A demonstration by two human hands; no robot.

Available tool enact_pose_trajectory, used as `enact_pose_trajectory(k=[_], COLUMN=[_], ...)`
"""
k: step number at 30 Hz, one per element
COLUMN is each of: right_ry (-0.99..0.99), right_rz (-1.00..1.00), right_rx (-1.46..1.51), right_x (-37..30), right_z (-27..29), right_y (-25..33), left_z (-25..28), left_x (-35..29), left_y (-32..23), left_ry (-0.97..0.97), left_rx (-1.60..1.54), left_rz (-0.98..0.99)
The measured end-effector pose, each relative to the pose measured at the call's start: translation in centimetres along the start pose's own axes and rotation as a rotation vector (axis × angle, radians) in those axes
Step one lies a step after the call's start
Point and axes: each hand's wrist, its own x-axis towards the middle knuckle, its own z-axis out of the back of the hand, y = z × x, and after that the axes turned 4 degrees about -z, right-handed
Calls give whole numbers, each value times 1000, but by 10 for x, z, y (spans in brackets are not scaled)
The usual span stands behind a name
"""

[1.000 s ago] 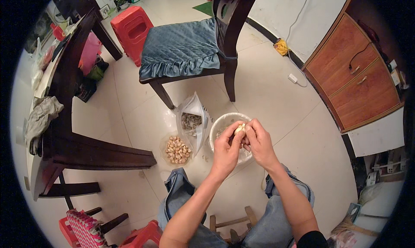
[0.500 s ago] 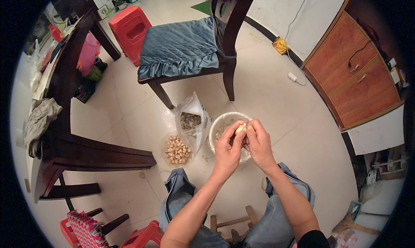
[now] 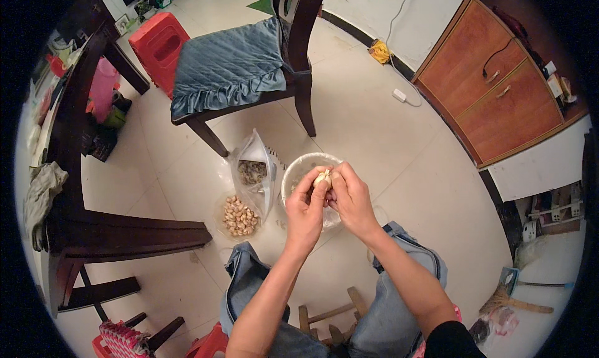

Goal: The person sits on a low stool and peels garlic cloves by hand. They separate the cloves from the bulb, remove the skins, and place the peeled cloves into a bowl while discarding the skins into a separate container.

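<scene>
A pale garlic bulb (image 3: 323,176) is pinched between both my hands over a white basin (image 3: 289,177). My left hand (image 3: 306,214) grips the bulb from the left with its thumb and fingers. From the other side my right hand (image 3: 353,199) closes on it, the thumb pressed against its top. Fingers cover much of the bulb and part of the basin's inside. Left of the basin stands an open plastic bag (image 3: 269,193) with greyish, husk-like bits inside. Just nearer to me, a shallow clear bowl holds many loose garlic cloves (image 3: 240,217).
A dark wooden chair with a blue quilted cushion (image 3: 231,68) stands beyond the bag. At the left is a dark table leg (image 3: 150,233); behind the chair, a red plastic stool (image 3: 159,46). A wooden cabinet (image 3: 493,77) lines the right wall. Between my knees is a low wooden stool (image 3: 331,314).
The whole view has swung, so the room sits further left in the picture. My hands stay together on the garlic bulb over the basin, with fingers slightly shifted.
</scene>
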Motion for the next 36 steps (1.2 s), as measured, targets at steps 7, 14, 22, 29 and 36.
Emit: enact_pose_trajectory(k=[7, 14, 22, 29, 36], right_ry=[-2, 108, 154, 174, 250], right_rz=[18, -99, -95, -61, -156], right_rx=[-17, 405, 510, 347, 526], right_x=[2, 6, 9, 10, 9], right_z=[3, 0, 3, 6, 6], right_y=[-7, -4, -1, 5, 8], left_z=[-1, 4, 7, 3, 15], left_x=[0, 3, 7, 8, 9], left_y=[-2, 0, 2, -6, 1], left_ry=[21, 22, -38, -78, -109], left_rx=[-34, -316, -518, -617, -786], left_rz=[46, 95, 149, 154, 184])
